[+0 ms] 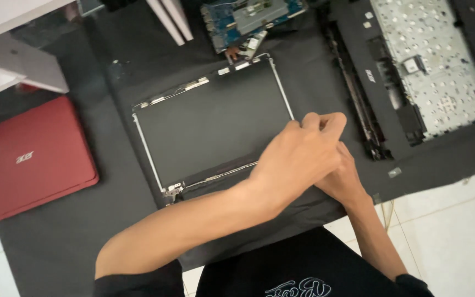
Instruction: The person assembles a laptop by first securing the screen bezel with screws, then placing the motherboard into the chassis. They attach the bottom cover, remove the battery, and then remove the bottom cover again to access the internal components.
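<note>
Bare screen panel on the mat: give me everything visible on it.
The screen panel is a dark, matte rectangle lying flat and face up on the black mat, turned a little askew. Thin silvery metal brackets run along its edges, with a small hinge piece at the near-left corner. No bezel or lid surrounds it. The left hand pinches at its right edge, crossing over the right hand. A blue circuit board lies just beyond its far corner.

Your screen panel (pixel 213 124) lies flat on the black mat, a dark rectangle turned slightly askew. Thin silver metal strips run along its left, top and right edges, with small brackets at the corners and a hinge piece at the lower-left corner. Its dark surface shows no picture. Its lower-right corner is hidden under your forearm.
</note>
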